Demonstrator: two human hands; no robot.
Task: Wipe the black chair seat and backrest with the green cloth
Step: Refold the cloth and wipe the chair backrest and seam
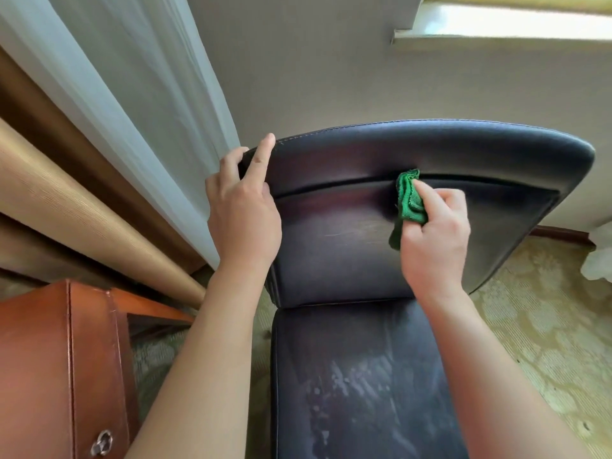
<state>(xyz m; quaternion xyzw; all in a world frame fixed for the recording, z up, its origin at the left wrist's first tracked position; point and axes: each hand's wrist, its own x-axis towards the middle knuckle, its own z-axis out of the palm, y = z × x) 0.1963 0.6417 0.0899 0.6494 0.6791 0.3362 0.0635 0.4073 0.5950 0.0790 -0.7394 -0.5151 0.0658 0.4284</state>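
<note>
Chair (381, 293) at centre, backrest (331, 233) rising behind seat (357, 376), wall (331, 77) behind backrest. Left hand (243, 220) clasped over upper left corner of backrest, forefinger laid along top edge. Right hand (433, 236) against middle of backrest front, right of left hand, pinching cloth (409, 203) bunched between fingers and pressed on seam crossing backrest. Curtains (99, 134) hanging left of chair, just beside left hand. Cabinet (59, 366) at lower left, before curtains and left of seat, beside left forearm. Window sill (496, 24) at upper right, above backrest. Carpet (546, 326) under chair, spread right of seat.
</note>
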